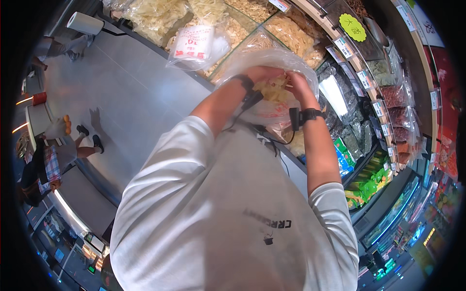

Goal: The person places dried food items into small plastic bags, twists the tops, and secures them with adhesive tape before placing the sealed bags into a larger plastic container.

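Both hands are together over the bins, by a clear plastic bag (pixel 286 59) with pale yellow dried food pieces (pixel 273 91) in it. My left hand (pixel 262 73) curls along the far side of the pieces, closed on the bag's plastic; some of its fingers are hidden. From the right, my right hand (pixel 298 83) bends its fingers over the plastic beside the same pieces, its fingertips close to the left hand's. Red print shows through the plastic just below the pieces. Each wrist wears a black strap with a small device and cable.
Glass-divided bins (pixel 286 30) of dried foods lie ahead. A bundle of white printed plastic bags (pixel 193 42) rests on the left bins, near a paper roll (pixel 85 23). Dark packages (pixel 357 138) and tagged shelves stand right. A person (pixel 53 162) is at far left beyond the grey floor.
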Available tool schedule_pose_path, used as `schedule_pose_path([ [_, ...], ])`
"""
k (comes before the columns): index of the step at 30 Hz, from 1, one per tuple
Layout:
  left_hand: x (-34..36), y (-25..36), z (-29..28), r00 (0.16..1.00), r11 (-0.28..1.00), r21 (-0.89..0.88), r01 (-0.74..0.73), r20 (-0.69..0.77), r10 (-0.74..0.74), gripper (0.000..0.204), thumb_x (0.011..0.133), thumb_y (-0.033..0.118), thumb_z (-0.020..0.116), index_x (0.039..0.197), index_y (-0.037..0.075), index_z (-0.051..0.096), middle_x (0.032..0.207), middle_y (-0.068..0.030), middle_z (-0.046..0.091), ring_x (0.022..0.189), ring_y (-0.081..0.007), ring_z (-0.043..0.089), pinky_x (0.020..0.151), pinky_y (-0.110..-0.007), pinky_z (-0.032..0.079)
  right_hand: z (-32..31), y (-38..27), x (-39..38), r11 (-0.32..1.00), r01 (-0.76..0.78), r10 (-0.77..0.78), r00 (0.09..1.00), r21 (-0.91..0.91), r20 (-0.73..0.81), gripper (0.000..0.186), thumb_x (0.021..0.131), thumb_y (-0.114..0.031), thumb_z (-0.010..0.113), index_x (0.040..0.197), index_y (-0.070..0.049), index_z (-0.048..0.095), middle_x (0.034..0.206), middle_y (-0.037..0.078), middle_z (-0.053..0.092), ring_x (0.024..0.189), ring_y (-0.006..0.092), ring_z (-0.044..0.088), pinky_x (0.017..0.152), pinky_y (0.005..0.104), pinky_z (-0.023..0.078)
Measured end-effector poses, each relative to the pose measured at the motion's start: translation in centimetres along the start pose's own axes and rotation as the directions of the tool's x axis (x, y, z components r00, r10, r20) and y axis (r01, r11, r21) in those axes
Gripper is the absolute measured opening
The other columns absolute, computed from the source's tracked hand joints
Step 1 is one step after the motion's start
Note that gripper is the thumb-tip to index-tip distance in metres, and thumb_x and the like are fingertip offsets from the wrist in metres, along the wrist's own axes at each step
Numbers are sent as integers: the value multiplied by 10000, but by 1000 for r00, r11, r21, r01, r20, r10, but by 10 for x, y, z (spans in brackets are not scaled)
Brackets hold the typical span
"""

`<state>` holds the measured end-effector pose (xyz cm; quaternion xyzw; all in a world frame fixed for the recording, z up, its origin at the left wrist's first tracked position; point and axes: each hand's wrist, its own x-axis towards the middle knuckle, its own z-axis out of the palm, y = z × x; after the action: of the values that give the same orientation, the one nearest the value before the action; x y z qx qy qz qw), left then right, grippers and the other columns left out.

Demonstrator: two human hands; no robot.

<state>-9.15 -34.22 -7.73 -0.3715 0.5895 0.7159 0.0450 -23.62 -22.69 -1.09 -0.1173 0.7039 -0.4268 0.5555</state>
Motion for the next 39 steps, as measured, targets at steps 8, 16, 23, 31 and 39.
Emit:
schedule_pose_path([
  [8, -22, -48, 28, 995, 891, -444, 99, 72, -75, 386, 925, 318, 672, 1186, 35, 683, 1128, -95, 681, 972, -203, 632, 867, -363, 505, -50, 127, 101, 970, 77, -40, 986, -230, 160, 333, 946, -320, 561, 1135, -57, 635, 1045, 99, 668, 952, 284, 632, 842, 420, 516],
  [16, 1, -80, 43, 938, 747, 665, 0, -259, 231, 560, 834, 437, 685, 1283, 106, 639, 1331, -139, 620, 1236, -313, 559, 1052, -401, 422, -2, 169, 78, 904, 76, -70, 997, -421, 28, 417, 949, -381, 548, 1183, -46, 630, 1123, 124, 668, 1000, 298, 621, 864, 448, 509],
  [23, -14, -94, 62, 912, 840, 490, -232, -192, 363, 471, 863, 410, 633, 1232, 117, 640, 1281, -140, 629, 1200, -322, 574, 1011, -411, 447, 17, 159, 17, 931, -240, 194, 963, 276, 185, 466, 952, -413, 540, 1207, -33, 626, 1171, 141, 666, 1030, 307, 614, 883, 464, 504],
  [31, -7, -105, 47, 922, 920, 66, -386, 27, 386, 336, 957, 356, 521, 1138, 98, 637, 1189, -136, 651, 1111, -302, 615, 925, -414, 499, 82, 76, -44, 911, 184, -238, 965, -368, -107, 471, 966, -407, 490, 1208, -21, 610, 1206, 206, 651, 1102, 361, 607, 954, 491, 484],
  [39, -75, -59, 32, 999, 583, -813, -12, 11, 36, 330, 1016, 349, 462, 1181, 94, 590, 1165, -130, 639, 1099, -273, 611, 958, -425, 495, 112, 128, -6, 277, 385, -730, 681, -881, 68, 280, 923, -208, 550, 1123, -43, 657, 1155, 158, 656, 1089, 319, 614, 848, 473, 520],
])
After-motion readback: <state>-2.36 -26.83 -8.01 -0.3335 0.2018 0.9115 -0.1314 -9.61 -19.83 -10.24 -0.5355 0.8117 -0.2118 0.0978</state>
